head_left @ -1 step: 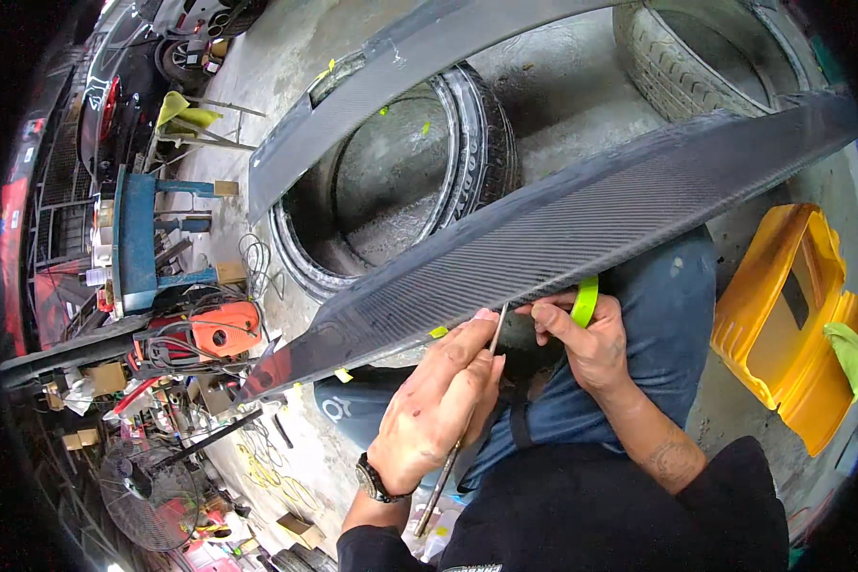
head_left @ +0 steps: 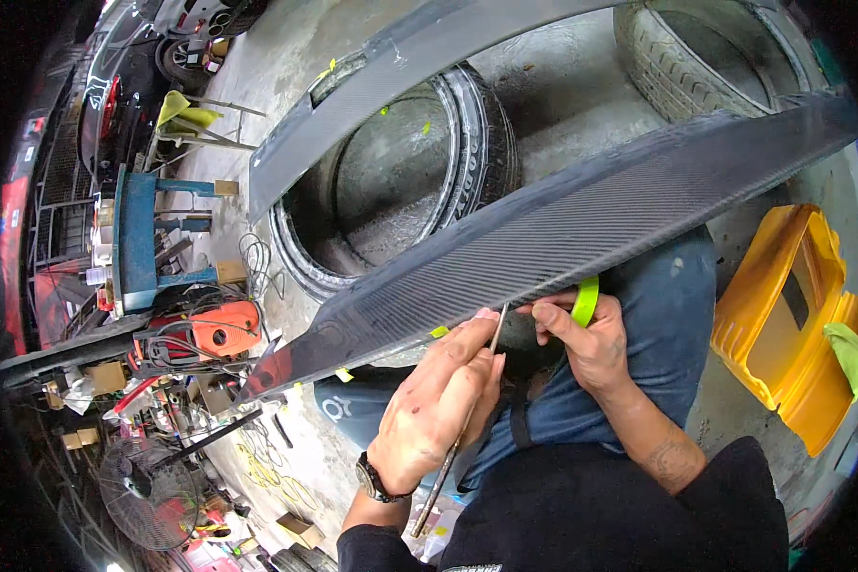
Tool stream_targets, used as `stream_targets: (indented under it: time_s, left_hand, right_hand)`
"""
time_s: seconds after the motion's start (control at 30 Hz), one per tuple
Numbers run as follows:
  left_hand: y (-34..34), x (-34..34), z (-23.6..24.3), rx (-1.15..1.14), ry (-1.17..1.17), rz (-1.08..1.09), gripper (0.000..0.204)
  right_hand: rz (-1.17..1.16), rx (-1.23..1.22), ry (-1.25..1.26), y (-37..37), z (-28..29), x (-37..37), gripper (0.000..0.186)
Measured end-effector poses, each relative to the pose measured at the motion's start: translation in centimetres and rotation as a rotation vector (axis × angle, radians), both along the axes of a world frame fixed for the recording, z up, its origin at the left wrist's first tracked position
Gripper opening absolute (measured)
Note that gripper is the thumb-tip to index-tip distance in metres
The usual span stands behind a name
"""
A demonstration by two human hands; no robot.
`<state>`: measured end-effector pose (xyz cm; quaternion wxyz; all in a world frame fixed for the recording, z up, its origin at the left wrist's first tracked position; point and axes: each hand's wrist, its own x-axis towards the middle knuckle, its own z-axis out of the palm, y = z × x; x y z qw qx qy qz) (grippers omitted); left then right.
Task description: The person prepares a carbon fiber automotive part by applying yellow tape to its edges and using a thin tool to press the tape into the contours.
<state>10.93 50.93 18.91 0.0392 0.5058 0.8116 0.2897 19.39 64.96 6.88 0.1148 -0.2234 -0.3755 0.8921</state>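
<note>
Long carbon-fibre panel (head_left: 562,238) lies across the lap, over a tyre (head_left: 400,181). Left hand (head_left: 439,410) has its grip closed on a thin rod (head_left: 467,410), tip at the panel's near edge. Right hand (head_left: 586,338) pinches green tape (head_left: 586,300), roll looped on the fingers. No shift visible between frames; edge work steady.

A single head-worn fisheye camera is looking steeply down from close above onto the person's lap, taking in the left hand (head_left: 439,410), right hand (head_left: 586,338) and long carbon-weave panel (head_left: 562,238), with the workshop floor (head_left: 591,114) bending toward the rim.
</note>
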Motion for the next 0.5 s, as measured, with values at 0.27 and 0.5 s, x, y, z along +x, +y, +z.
stream_targets:
  time_s: [0.27, 0.5]
  left_hand:
    - [0.2, 0.7, -0.1, 0.040, -0.098, 0.136, 0.018]
    - [-0.4, 1.2, -2.7, 0.192, -0.009, 0.137, 0.022]
  right_hand:
    - [0.015, 0.007, 0.001, -0.1, -0.1, 0.0, 0.019]
    - [-0.006, -0.017, 0.011, -0.2, -0.1, 0.0, 0.019]
